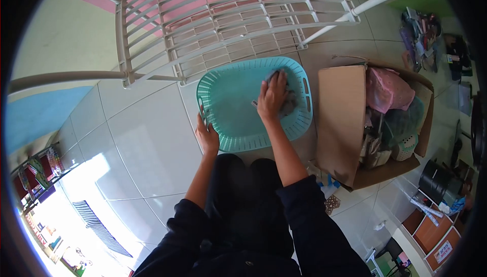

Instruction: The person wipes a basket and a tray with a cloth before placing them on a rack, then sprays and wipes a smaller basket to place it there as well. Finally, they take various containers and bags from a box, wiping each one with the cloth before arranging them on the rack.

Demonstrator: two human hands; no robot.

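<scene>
You stand or crouch over a floor of large, glossy pale tiles (147,140), your dark-clad knees at the near side of the work. Beyond them is a white metal rack with slatted shelves (243,35), and to your right sits an open brown cardboard box (341,120) with a pink bundle (389,89) among its contents. Between rack and knees lies a turquoise plastic basket with perforated sides (233,104), its open top facing you. Your left forearm, bare below a rolled dark sleeve, runs forward to the basket's left side, where your left hand (207,136) has its grip closed on the rim, thumb inward, fingers by the handle slot. Your right forearm slants forward and leftward over the near rim; your right hand (272,96) is inside, back upward, fingers stretched away from you over a crumpled grey cloth (289,105) at the basket's right end. You touch that cloth, but whether the right grip is closed around it, you cannot tell.
</scene>
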